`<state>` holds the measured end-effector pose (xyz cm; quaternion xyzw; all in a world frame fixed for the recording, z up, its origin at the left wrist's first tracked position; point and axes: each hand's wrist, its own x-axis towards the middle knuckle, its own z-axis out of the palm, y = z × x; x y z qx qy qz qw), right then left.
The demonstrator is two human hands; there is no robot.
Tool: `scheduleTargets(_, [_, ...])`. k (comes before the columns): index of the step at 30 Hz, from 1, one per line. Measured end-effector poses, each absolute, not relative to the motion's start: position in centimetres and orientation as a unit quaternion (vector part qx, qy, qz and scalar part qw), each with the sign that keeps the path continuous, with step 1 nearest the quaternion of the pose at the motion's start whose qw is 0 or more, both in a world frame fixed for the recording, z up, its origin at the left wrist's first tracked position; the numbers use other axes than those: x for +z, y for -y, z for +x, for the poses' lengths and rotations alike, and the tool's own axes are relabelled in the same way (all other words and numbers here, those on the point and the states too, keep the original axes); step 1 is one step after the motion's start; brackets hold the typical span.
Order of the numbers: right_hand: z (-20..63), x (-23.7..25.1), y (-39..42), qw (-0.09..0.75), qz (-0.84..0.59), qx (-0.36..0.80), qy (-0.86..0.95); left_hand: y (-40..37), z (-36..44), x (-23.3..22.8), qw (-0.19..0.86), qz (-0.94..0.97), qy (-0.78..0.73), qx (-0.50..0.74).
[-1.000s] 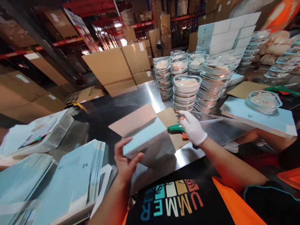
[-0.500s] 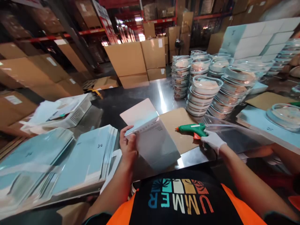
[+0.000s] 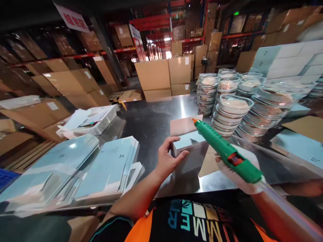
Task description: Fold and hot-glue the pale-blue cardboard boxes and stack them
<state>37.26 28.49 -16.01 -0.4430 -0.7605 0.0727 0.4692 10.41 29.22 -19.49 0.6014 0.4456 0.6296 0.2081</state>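
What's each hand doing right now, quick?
Left hand: bare, fingers closed on the edge of the light blue box.
Right hand: gloved, closed around the green glue gun, nozzle over the box.

Warehouse: red racking, stacked cartons, steel table.
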Motion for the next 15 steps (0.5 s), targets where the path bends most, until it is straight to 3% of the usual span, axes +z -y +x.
scheduleTargets(3, [35.5,-14.9,-28.1,0.467,-0.341,-0.051,0.814,-29.3,11.0,-19.7,0.177,0.629,-0.422,0.628])
scheduleTargets(5, [34.5,-14.3,-28.1,0.467,-0.329,-0.071,0.817,-29.4,11.3,-19.8,0.158,0.639,-0.399,0.639])
scheduleTargets(11, [34.0,-14.4,-28.6,0.470,-0.345,-0.036,0.812,-29.5,11.9,-20.0,0.136,0.651,-0.381,0.642])
scheduleTargets(15, [36.0,-16.9,-30.0,0.485,-0.424,0.084,0.760,-29.1,11.5,-20.0,0.151,0.636,-0.416,0.632])
